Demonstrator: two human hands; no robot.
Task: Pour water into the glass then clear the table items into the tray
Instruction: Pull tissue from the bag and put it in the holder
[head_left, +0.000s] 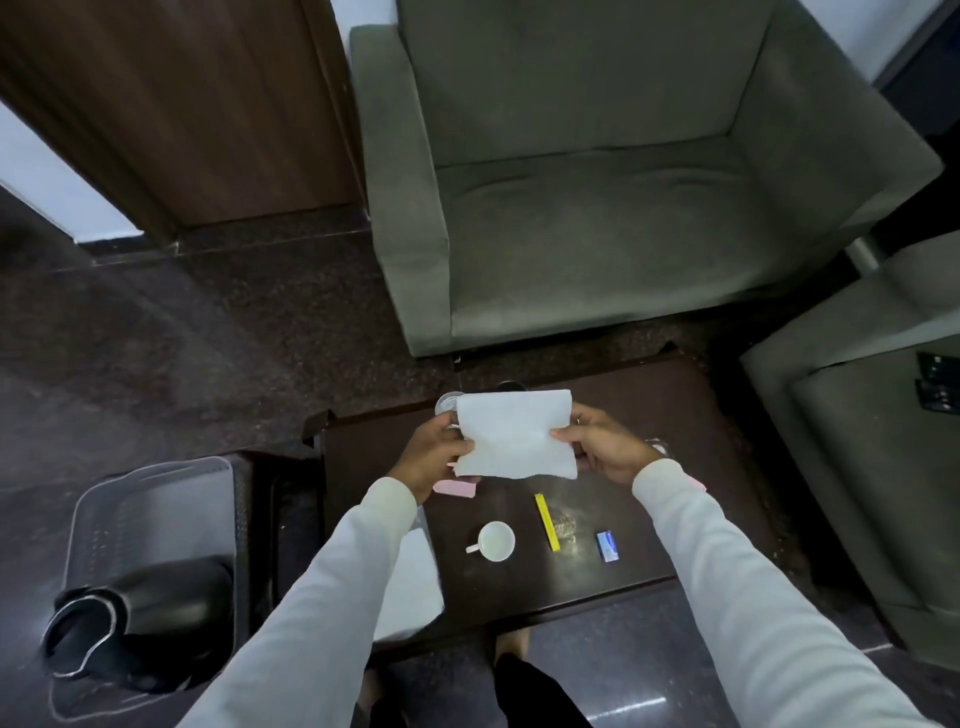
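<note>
Both my hands hold a white paper napkin (514, 434) above the dark low table (670, 415). My left hand (434, 457) grips its left edge and my right hand (602, 447) pinches its right edge. A glass (447, 402) peeks out behind the napkin's top left corner. On the table lie a white cup (496, 540), a yellow stick sachet (547, 521), a small blue packet (607, 545) and a pink packet (456, 488). The grey tray (156, 499) stands on the floor at the left with a black kettle (135, 623) lying in it.
A green armchair (623, 182) faces the table's far side, and another seat (857, 441) stands at the right. A wooden door (182, 104) is at the back left. A white cloth (410, 587) lies on the table's near left corner, under my left sleeve.
</note>
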